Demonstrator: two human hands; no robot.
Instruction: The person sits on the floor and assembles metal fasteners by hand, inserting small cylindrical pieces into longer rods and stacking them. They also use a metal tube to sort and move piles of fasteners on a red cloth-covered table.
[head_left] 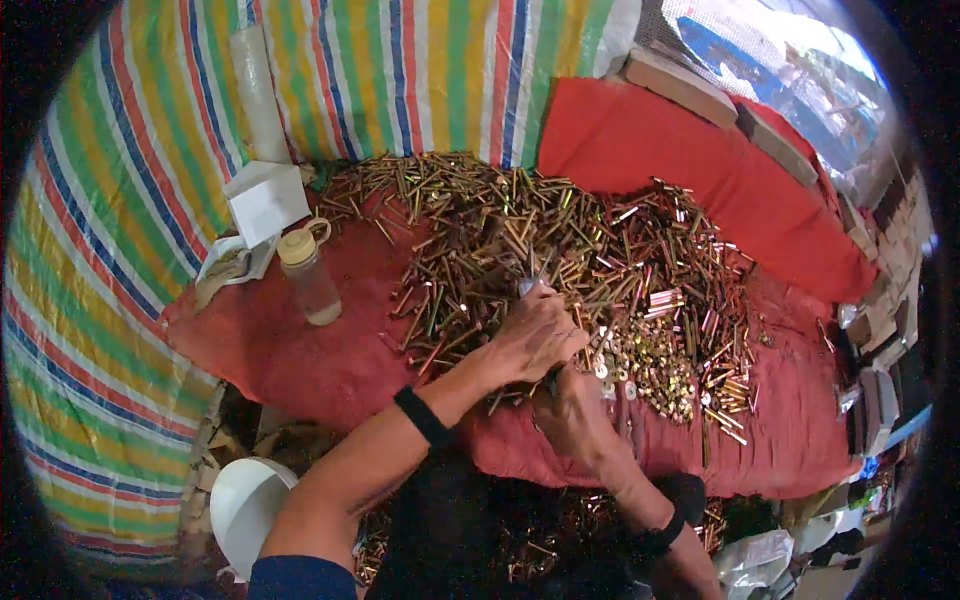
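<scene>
Both hands work at the near edge of a big heap of brass-coloured bolts (560,250) spread over a red cloth (300,350). The left hand (532,335) lies knuckles up on the heap, its fingers curled shut around a thin silvery tool (530,283) whose tip pokes up past the fingers toward the middle of the pile; what kind of tool it is cannot be told. A black band (421,415) sits on the left forearm, well back from the wrist.

The right hand (572,410) is just below and touching the left, tucked partly under it, fingers bent in as if pinching something small (the piece itself is hidden, so what it grips cannot be told). A dark strap (660,538) circles the right wrist.

Just right of the hands lies a patch of small washers and nuts (650,365), and beyond it shorter bolts scattered toward the cloth's right side.

On the left part of the cloth a clear bottle (308,275) with a tan cap stands upright, well apart from the hands, with a white box (265,200) behind it. A striped tarp (120,200) backs the scene, and a white bucket (245,505) sits low at left, beside the left elbow
</scene>
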